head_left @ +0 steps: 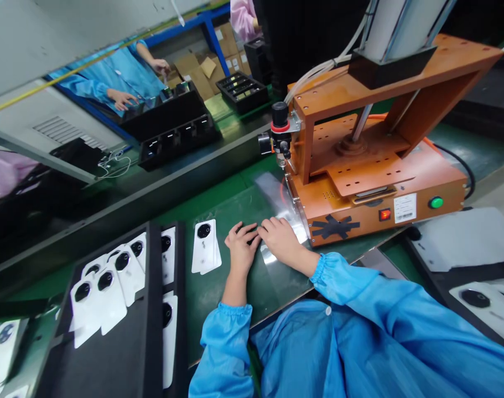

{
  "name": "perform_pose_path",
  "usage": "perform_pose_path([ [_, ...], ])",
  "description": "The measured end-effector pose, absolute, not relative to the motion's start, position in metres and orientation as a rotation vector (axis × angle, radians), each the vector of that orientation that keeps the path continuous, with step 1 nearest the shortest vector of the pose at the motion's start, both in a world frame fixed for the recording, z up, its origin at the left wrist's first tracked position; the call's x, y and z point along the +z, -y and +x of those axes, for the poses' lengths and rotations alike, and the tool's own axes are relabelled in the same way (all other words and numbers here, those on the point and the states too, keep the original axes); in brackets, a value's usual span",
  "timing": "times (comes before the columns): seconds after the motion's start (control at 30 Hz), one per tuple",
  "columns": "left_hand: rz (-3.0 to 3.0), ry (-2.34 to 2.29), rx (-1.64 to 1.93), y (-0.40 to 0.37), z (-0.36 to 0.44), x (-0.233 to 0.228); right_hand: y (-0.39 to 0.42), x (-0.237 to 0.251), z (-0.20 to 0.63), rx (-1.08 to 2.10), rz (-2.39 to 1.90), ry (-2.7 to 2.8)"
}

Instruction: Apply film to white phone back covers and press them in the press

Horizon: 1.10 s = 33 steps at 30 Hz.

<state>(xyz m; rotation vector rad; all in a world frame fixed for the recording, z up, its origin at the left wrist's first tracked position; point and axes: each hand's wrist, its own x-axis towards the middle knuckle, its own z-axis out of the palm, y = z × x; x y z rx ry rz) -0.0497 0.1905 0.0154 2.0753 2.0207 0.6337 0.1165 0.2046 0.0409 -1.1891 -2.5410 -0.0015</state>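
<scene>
The grip is a joint one: the left hand (240, 247) and the right hand (281, 237) lie side by side on the green desk (235, 298), fingertips meeting over a small dark piece (248, 235) that is mostly hidden under them. Both hands are curled loosely, fingers bent down onto the piece. Whether either hand truly pinches it or only presses on it cannot be told.

The piece sits right at the fingertips, between the two hands, and its long axis cannot be made out. Neither hand is clearly nearer. Under the right hand lies a clear film sheet (276, 202), running away towards the far edge of the desk.

Both forearms come up from the near edge in blue gathered sleeves, wrists low, palms down, the right forearm angled in from the right.

Just left of the left hand lies a small stack of white phone back covers (206, 247), camera holes towards the far edge. Farther left, a black tray (152, 309) holds more such covers (106, 293). Just right of the right hand stands an orange press machine (376, 166) with a green button (435, 202). Across the far edge, another person in blue (119, 74) works at black trays.
</scene>
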Motion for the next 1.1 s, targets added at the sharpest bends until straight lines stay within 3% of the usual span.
perform_pose_path([
  [0.4,2.224,-1.933,0.461,-0.178,-0.05,0.027,-0.177,0.046,0.14,-0.04,-1.084,2.448],
  [0.57,2.17,-2.088,0.409,-0.182,-0.058,0.041,-0.138,0.046,0.172,0.197,-0.942,2.155],
  [0.73,1.705,-2.624,0.334,-0.184,-0.111,0.063,-0.127,0.036,0.19,0.411,-0.835,2.007],
  [0.9,1.398,-2.801,0.159,-0.185,-0.145,0.068,-0.128,0.037,0.19,0.584,-0.842,1.919],
  [1.1,1.32,-2.832,0.418,-0.175,-0.14,0.081,-0.127,0.043,0.189,0.79,-0.887,1.822],
])
